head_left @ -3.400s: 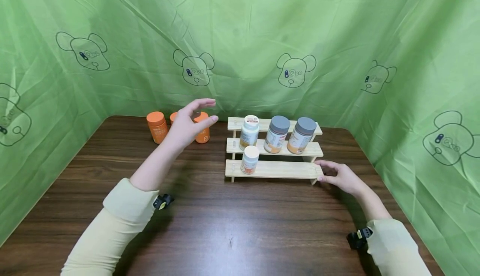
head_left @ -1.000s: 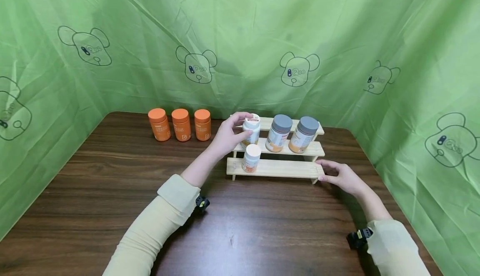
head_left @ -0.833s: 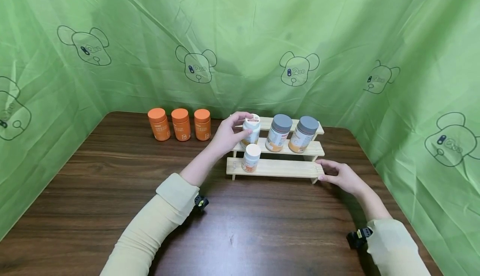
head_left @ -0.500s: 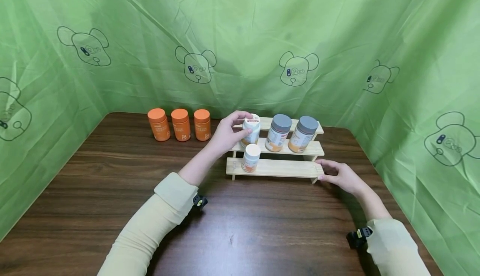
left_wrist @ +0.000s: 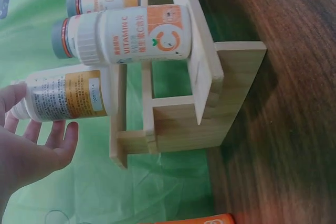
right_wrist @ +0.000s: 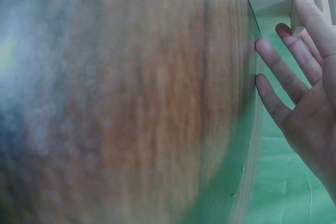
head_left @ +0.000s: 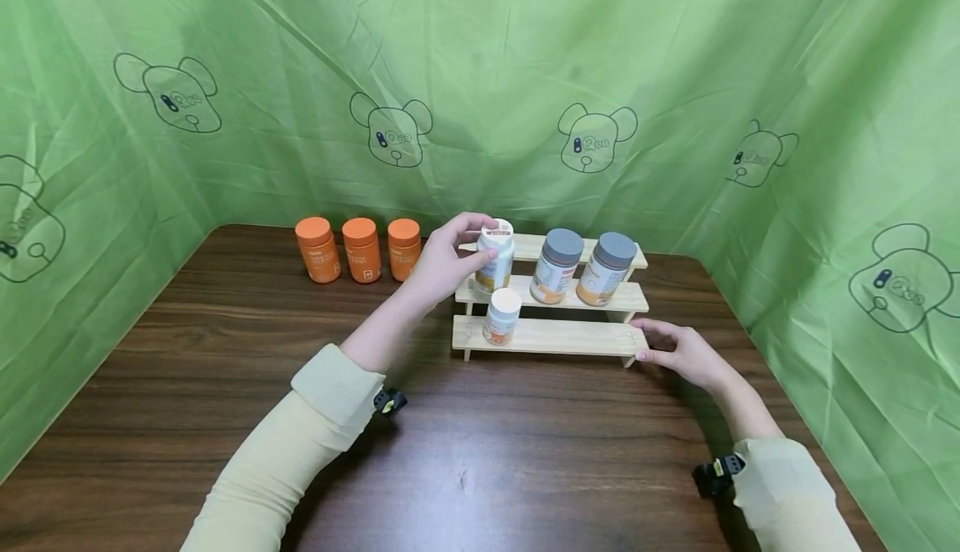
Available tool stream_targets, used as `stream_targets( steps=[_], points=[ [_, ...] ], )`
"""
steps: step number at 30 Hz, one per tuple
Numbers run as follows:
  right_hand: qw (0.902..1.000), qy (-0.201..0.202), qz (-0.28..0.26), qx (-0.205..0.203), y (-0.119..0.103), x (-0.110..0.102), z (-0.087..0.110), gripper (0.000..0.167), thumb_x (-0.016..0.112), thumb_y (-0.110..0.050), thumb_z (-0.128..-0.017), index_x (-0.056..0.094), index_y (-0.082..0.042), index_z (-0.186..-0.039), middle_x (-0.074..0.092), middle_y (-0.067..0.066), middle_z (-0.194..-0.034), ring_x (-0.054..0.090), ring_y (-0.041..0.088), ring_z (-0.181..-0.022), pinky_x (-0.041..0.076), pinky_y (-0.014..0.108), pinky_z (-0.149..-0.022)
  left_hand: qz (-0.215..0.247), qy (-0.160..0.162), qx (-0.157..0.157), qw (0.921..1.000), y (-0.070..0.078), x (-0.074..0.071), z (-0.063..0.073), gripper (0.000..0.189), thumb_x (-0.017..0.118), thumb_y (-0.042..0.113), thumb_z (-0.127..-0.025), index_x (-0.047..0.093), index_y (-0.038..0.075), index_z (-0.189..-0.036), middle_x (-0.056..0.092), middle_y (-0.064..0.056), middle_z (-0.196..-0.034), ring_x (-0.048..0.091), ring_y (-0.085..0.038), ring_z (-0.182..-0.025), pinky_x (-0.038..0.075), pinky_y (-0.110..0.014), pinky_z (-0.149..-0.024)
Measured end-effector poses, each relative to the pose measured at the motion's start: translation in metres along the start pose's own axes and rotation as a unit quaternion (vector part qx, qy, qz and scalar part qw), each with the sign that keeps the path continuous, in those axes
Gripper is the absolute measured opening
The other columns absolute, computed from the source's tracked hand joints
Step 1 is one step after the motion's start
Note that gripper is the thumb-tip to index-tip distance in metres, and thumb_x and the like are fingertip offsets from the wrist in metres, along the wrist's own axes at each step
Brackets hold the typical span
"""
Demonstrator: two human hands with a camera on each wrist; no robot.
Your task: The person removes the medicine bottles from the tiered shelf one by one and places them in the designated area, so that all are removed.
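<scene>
The left hand (head_left: pixel 442 260) has its thumb and fingers bent round the top of a tall white plastic bottle with a yellow-and-white label (head_left: pixel 495 260), perhaps gripping high to miss the small white round bottle (head_left: pixel 502 317) in front. The tall one is at the left end of the middle step (head_left: pixel 468 292) of a pale wooden three-step rack (head_left: pixel 527 248); I can't tell if its bottom touches. The right hand (head_left: pixel 682 356) holds the lowest step's right end between thumb and fingers, probably so the rack won't slide.
</scene>
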State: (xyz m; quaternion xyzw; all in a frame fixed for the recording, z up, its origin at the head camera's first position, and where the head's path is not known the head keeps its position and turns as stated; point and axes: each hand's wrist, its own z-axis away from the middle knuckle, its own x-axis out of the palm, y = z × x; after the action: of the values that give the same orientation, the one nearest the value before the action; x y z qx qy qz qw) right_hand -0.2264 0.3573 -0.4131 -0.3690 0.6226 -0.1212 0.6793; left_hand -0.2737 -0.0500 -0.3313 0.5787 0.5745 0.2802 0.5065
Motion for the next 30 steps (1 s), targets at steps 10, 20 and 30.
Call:
stream_targets(
  steps=[10,20,30],
  points=[
    [0.9999,0.007,0.007,-0.001,0.031,0.003,-0.005,0.054,0.073,-0.026,-0.083,0.055,-0.012,-0.132,0.065,0.01,-0.116,0.059,0.006,-0.097,0.049,0.026,-0.083,0.024,0.005,-0.007,0.9997,0.01,-0.009,0.007,0.034,0.07,0.014,-0.086,0.059,0.017,-0.118,0.06,-0.004,-0.122,0.059,-0.022,-0.11,0.051,-0.041,-0.089],
    [0.9998,0.011,0.016,-0.007,0.033,0.003,-0.005,0.053,0.073,-0.027,-0.083,0.056,-0.014,-0.131,0.065,0.008,-0.117,0.059,0.006,-0.097,0.048,0.025,-0.082,0.018,0.014,-0.021,0.9995,0.012,-0.023,0.015,0.036,0.07,0.016,-0.086,0.058,0.018,-0.119,0.057,-0.001,-0.126,0.057,-0.021,-0.112,0.05,-0.042,-0.089],
    [0.9998,0.005,0.019,0.001,0.034,0.002,-0.006,0.054,0.072,-0.03,-0.084,0.054,-0.016,-0.133,0.064,0.007,-0.117,0.06,0.013,-0.099,0.049,0.026,-0.082,0.015,0.028,-0.035,0.9989,0.011,-0.038,0.025,0.036,0.07,0.018,-0.086,0.058,0.018,-0.12,0.056,-0.003,-0.127,0.055,-0.022,-0.115,0.05,-0.042,-0.09]
  ],
)
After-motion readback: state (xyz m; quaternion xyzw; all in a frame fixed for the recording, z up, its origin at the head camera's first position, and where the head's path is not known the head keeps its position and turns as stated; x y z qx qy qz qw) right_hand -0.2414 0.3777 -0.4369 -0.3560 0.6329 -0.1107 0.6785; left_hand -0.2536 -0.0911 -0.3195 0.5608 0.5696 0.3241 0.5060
